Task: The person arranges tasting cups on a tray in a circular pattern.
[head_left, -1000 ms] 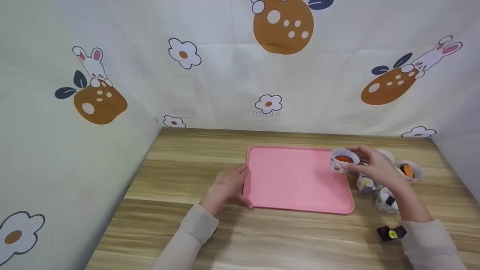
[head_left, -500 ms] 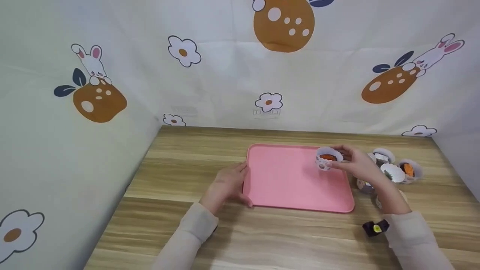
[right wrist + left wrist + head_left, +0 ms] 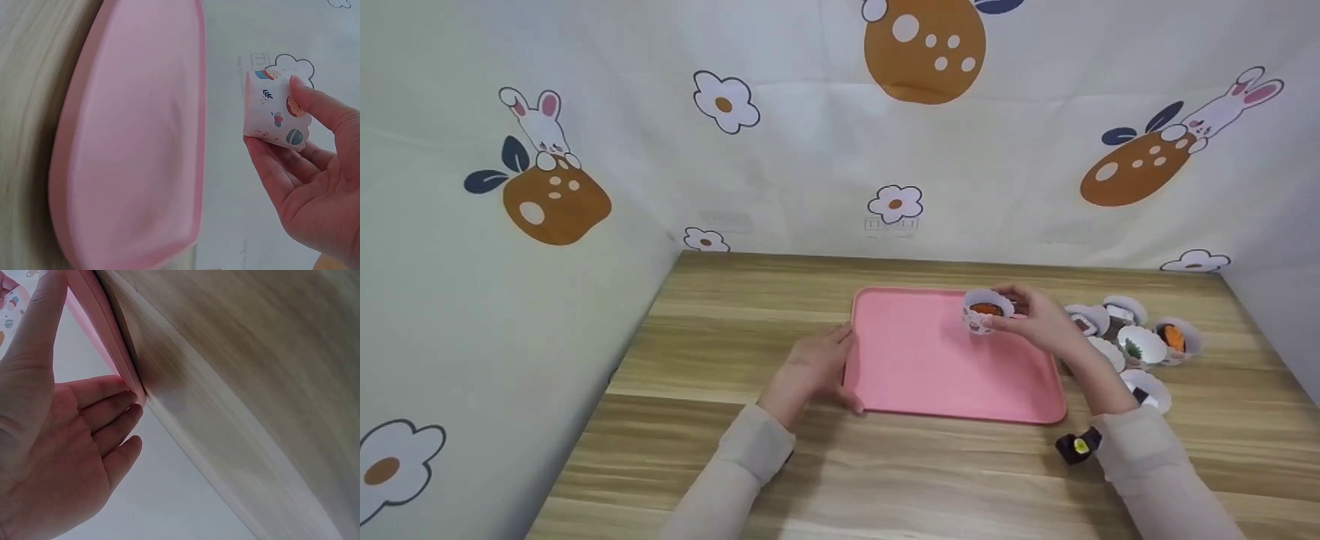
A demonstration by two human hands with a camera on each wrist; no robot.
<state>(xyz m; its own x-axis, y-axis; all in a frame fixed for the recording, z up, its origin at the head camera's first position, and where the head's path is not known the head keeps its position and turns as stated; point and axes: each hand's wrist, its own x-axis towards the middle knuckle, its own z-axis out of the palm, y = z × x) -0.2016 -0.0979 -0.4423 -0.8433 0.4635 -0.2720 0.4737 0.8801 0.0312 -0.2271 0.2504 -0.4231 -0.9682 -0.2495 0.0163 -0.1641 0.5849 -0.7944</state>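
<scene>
My right hand [image 3: 1039, 322] holds a paper baking cup [image 3: 977, 322] between thumb and fingers, above the right half of a pink tray [image 3: 930, 375]. Something orange-red and dark lies inside that cup. Small printed pictures cover the cup's white wall [image 3: 275, 109] in the right wrist view, where it hangs clear of the tray. My left hand [image 3: 812, 369] rests against the tray's left edge, its fingertips on the side and its thumb by the near corner. In the left wrist view, the fingers of the left hand [image 3: 62, 444] are nearly straight and touch the pink rim [image 3: 115, 337].
Several more paper cups stand right of the tray, among them one with an orange piece [image 3: 1172, 337] and one with something green [image 3: 1140, 346]. A dark sushi-like piece with a yellow centre [image 3: 1078, 445] sits by the right sleeve. Patterned cloth [image 3: 802, 150] encloses the table.
My right hand has carried the paper cup leftward, from the tray's right edge to further over the tray. The left hand stays at the tray's edge. The dark piece has shifted left beside the moving sleeve.
</scene>
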